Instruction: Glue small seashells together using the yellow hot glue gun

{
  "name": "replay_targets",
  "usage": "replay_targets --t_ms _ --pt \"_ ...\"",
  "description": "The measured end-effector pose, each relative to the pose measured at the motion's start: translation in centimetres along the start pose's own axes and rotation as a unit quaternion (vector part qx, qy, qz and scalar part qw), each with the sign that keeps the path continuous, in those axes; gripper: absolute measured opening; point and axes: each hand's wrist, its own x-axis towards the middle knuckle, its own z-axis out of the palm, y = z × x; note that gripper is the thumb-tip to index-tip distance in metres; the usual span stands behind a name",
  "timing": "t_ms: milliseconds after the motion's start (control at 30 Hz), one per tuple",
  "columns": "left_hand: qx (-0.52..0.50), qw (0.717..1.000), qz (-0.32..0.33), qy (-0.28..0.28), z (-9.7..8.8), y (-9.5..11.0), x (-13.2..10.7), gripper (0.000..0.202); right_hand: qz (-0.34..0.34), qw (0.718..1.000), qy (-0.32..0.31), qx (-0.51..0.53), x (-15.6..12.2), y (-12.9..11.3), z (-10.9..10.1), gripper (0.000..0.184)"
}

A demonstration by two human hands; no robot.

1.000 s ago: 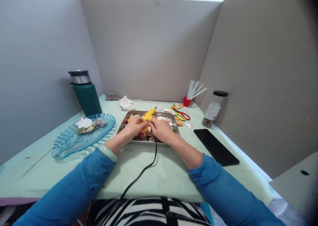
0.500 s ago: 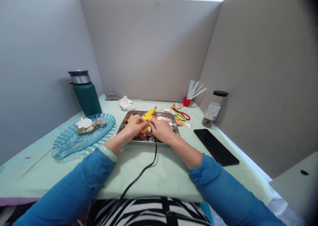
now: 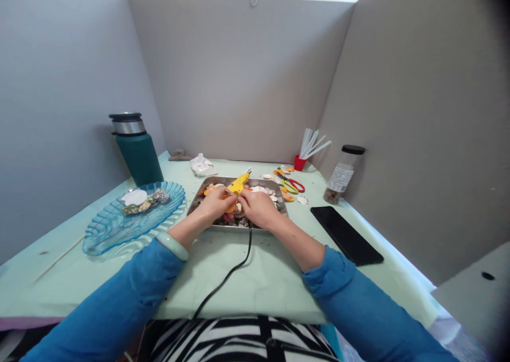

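Note:
Over a metal tray of seashells, my left hand and my right hand meet with fingertips almost touching. The left fingers are pinched round an orange shell, which shows just below them. My right thumb and fingers are closed too, but whatever they pinch is too small and covered to make out. Just beyond the fingertips a yellow hot glue gun lies in the tray among the shells. Its black cord runs over the near rim towards my lap.
To the left are a blue glass dish with shell pieces, a green bottle and a thin stick. Pliers, a red cup of glue sticks, a jar and a phone lie right. Grey panels surround the table.

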Motion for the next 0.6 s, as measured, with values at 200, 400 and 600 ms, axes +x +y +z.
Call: replay_targets --t_ms 200,400,600 --pt "0.000 1.000 0.002 0.004 -0.02 -0.08 0.05 0.009 -0.005 1.000 0.003 -0.001 0.00 0.02 0.04 0.033" --pt "0.003 1.000 -0.001 0.000 -0.02 -0.22 0.19 0.009 -0.005 1.000 0.004 -0.001 0.08 0.06 0.12 0.032" --pt "0.007 1.000 0.006 -0.001 0.03 -0.01 -0.01 0.008 -0.004 1.000 0.005 0.001 0.02 0.08 0.01 0.032"
